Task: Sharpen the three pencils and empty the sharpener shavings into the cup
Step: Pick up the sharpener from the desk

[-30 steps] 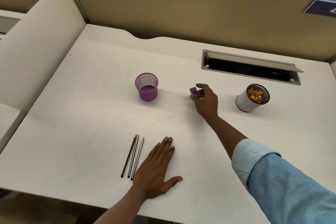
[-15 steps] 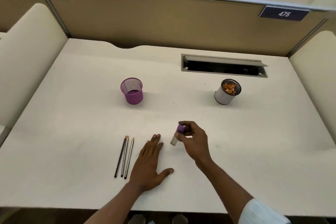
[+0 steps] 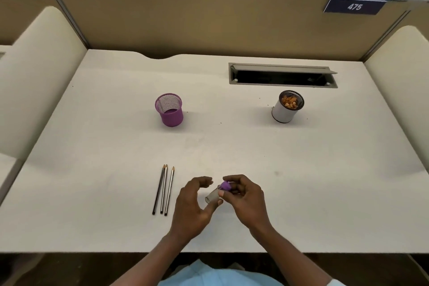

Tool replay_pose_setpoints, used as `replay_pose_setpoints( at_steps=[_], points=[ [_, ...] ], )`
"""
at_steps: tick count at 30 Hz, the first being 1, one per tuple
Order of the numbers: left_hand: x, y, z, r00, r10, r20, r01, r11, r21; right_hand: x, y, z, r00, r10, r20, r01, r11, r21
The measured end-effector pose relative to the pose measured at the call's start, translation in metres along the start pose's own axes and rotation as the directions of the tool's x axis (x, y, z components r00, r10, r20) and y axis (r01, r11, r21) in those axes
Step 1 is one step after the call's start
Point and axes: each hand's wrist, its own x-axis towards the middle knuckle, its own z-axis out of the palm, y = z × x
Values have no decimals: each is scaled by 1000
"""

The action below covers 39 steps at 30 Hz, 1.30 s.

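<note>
White rectangular desk top [image 3: 301,169], seen from above, with a shallow notch in its far edge. Three slim dark wooden pencils [image 3: 163,189] lie side by side near the front edge, left of centre, points facing away; the left two touch, the third is just beside them. A purple wire-mesh cup [image 3: 170,111] stands upright at mid-depth on the left. A white cylindrical cup [image 3: 284,111] stands well apart on the right, holding orange-brown shavings [image 3: 290,101]. Behind it, a grey cable slot [image 3: 282,75] is set into the surface, flap raised.
</note>
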Motion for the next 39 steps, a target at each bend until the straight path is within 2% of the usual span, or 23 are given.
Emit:
replay_pose_setpoints(
  at_steps=[10, 18, 20, 24, 28, 35, 37, 39],
  points=[
    [-24, 7, -6, 995, 91, -49, -91, 996, 8, -9, 1, 3, 996, -77, 53, 79, 996, -33],
    [-28, 11, -8, 989, 138, -43, -135, 988, 70, 1, 9, -6, 930, -342, 135, 361, 918, -164],
    [-28, 13, -7, 989, 136, -56, -132, 989, 72, 5, 8, -8, 916, -369, 158, 394, 900, -185],
    [-30, 11, -8, 992, 99, -82, -96, 995, 37, 10, 5, -8, 933, -311, 179, 339, 927, -161],
    [-29, 11, -12, 993, 80, -92, -80, 997, 2, 18, -4, -6, 975, -118, 189, 127, 991, -36],
    [-29, 15, -26, 987, 9, -161, -20, 997, -69, 24, -8, 21, 989, 73, 130, -95, 982, 165],
    [-30, 13, -33, 981, -10, -193, -2, 998, -63, 30, -5, 35, 991, 92, 93, -101, 990, 99],
    [-33, 9, -41, 972, -37, -232, 23, 998, -62, 39, 3, 52, 994, 69, 86, -62, 994, -89]
  ],
)
